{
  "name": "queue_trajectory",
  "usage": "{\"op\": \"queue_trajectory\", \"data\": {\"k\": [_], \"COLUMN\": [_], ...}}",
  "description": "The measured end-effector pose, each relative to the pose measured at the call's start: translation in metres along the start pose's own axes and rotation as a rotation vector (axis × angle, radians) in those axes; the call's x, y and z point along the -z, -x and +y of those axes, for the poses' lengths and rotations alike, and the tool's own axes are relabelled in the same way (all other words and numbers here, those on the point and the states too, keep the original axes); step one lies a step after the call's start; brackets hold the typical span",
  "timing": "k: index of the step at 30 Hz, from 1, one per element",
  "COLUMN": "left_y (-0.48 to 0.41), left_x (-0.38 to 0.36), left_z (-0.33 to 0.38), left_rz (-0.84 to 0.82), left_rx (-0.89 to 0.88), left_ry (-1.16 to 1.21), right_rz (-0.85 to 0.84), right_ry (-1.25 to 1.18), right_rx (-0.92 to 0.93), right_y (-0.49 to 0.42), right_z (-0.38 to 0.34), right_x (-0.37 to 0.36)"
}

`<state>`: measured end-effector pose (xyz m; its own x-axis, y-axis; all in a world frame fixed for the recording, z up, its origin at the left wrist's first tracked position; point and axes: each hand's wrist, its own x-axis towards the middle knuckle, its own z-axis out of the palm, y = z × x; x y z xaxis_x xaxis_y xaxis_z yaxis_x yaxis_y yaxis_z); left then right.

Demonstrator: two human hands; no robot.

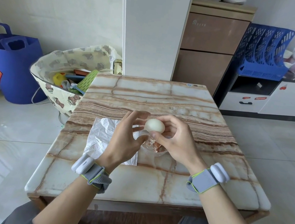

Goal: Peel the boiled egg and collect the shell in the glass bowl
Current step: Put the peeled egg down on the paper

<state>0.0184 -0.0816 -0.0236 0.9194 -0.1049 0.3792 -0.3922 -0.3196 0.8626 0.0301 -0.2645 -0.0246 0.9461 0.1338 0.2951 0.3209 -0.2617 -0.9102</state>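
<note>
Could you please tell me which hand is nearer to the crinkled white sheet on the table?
Left. The left hand hangs over the right edge of the crinkled white sheet; the right hand holds the boiled egg above the glass bowl, farther right.

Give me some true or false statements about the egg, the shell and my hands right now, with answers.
1. The right hand holds the egg. True.
2. The egg is fully covered in shell. False: its visible side is bare white.
3. Shell pieces lie in the glass bowl. True.
4. The left hand grips the bowl. False: its fingers are spread beside the egg and grip nothing.
5. The crinkled sheet lies to the right of the bowl. False: it lies to the left.
</note>
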Motion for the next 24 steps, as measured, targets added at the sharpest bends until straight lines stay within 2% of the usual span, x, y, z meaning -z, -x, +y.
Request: {"op": "queue_trajectory", "data": {"k": [3,10,20,24], "left_y": [-0.001,-0.002,-0.001,-0.002], "left_x": [0.003,0.004,0.002,0.001], "left_z": [-0.006,-0.003,0.003,0.005], "left_rz": [0.029,0.043,0.078,0.101], "left_rx": [0.064,0.205,0.129,0.11], "left_ry": [0.004,0.235,0.271,0.269], "right_rz": [-0.001,-0.005,0.033,0.063], "right_ry": [-0.007,0.004,-0.075,0.014], "right_rx": [0.024,0.073,0.033,0.051], "right_y": [0.0,-0.001,0.002,0.002], "right_z": [-0.001,-0.005,-0.002,-0.002], "right_x": [0.001,-0.001,-0.002,0.0]}}
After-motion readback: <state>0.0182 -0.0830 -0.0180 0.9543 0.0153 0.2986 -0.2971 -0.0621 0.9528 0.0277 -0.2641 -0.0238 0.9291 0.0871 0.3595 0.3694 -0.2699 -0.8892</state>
